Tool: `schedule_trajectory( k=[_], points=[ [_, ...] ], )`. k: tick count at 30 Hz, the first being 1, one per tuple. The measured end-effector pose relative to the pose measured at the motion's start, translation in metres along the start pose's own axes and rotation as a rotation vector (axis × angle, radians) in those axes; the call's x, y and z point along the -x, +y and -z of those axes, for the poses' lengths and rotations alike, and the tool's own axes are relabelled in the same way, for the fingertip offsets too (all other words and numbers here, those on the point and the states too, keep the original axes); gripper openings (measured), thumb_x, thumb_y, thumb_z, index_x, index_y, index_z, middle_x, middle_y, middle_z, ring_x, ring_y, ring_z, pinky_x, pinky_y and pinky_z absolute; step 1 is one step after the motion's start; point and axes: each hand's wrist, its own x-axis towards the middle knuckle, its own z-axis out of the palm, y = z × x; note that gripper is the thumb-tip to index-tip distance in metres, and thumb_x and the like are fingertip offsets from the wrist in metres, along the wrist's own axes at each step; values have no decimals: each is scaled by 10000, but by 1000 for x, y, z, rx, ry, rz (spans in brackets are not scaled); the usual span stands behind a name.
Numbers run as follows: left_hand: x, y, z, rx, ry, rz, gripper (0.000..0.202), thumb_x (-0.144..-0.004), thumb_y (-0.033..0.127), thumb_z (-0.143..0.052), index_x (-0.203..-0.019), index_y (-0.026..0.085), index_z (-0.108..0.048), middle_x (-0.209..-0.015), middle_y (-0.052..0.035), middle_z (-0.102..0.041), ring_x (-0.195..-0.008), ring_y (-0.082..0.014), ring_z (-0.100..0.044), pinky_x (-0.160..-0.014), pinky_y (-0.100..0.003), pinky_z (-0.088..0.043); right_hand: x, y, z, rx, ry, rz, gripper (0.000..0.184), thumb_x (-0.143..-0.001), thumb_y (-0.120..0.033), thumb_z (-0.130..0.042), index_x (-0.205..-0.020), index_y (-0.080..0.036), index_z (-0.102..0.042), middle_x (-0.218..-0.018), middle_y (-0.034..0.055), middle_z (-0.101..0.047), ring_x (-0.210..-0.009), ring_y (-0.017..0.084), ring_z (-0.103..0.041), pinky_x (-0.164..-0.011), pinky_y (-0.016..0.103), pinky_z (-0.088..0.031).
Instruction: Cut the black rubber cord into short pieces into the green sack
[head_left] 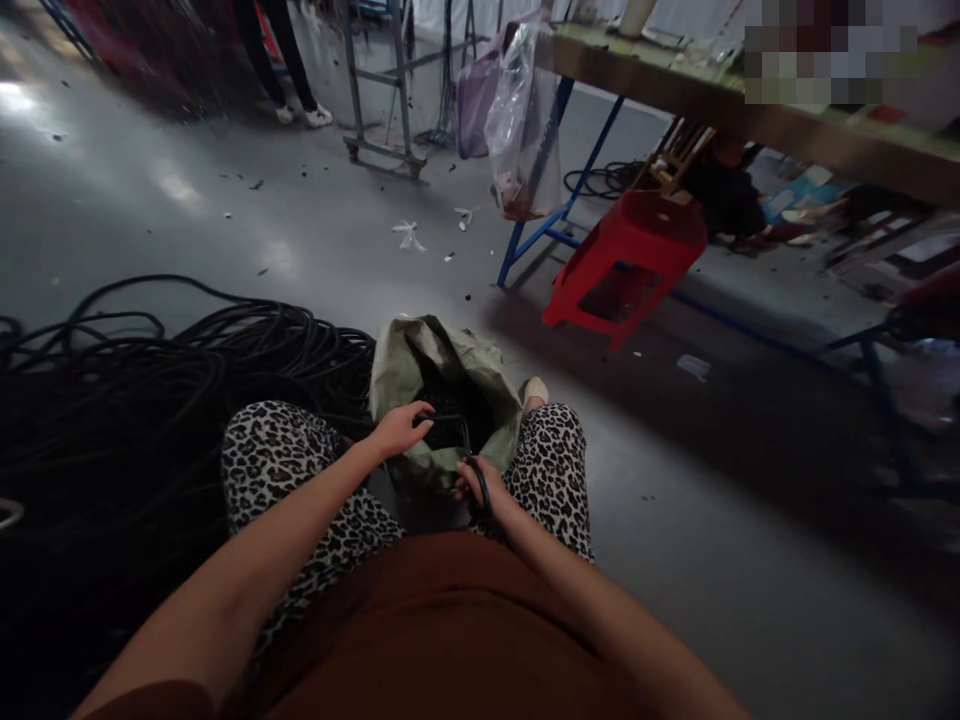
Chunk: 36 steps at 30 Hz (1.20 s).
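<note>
Between my knees stands a pale green woven sack (390,375), its mouth open and dark pieces (450,390) inside, too dim to make out. My left hand (401,430) is over the sack's left side, fingers closed on a black cord (441,417) that points right across the opening. At the near rim, my right hand (484,482) grips scissors (480,485) by their black handles. The blades point away from me and meet the cord's end region; whether they touch it I cannot tell.
A large heap of black cords (187,360) covers the floor at left. A red plastic stool (630,260) stands ahead right, beside a blue-legged table (675,85) with a clear plastic bag (517,130) hanging from it. A metal rack (379,80) and a person's legs (289,60) are farther back.
</note>
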Motion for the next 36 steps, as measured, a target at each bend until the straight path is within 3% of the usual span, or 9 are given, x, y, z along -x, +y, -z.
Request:
schedule_trajectory(
  k=[8,16,26,36],
  points=[
    [0,-21,-23,70,-19,70,327,-826,358,-531,-1087,203,-650,-930,-41,-722,-869,-201,-667,-820,-323,-512,-3,-9,-6,55,32,-2,159,-873,-254,-586,-982,-158,-522,-608,-27,-558,-391,109,-529,-338,173,-345],
    [-1,-29,-27,81,-22,103,317,-835,350,-536,-1079,197,-668,-951,-45,-723,-901,-207,-667,-817,-313,-510,-12,-7,-10,91,51,-10,129,-898,-222,-545,-1006,-156,-522,-611,-40,-541,-387,102,-510,-343,176,-340],
    [6,-28,-31,100,-45,113,322,-839,347,-552,-1104,195,-653,-980,-44,-727,-923,-199,-666,-844,-313,-500,-22,-1,-13,148,3,-33,199,-924,-262,-552,-1075,-137,-520,-627,-41,-548,-396,99,-533,-354,170,-373],
    [9,-24,-32,48,-84,93,320,-839,338,-550,-1086,185,-683,-994,-52,-732,-938,-209,-666,-841,-310,-509,-14,-13,-15,173,-9,-81,211,-940,-261,-562,-1110,-138,-542,-635,-35,-554,-389,77,-514,-372,158,-385]
  ],
)
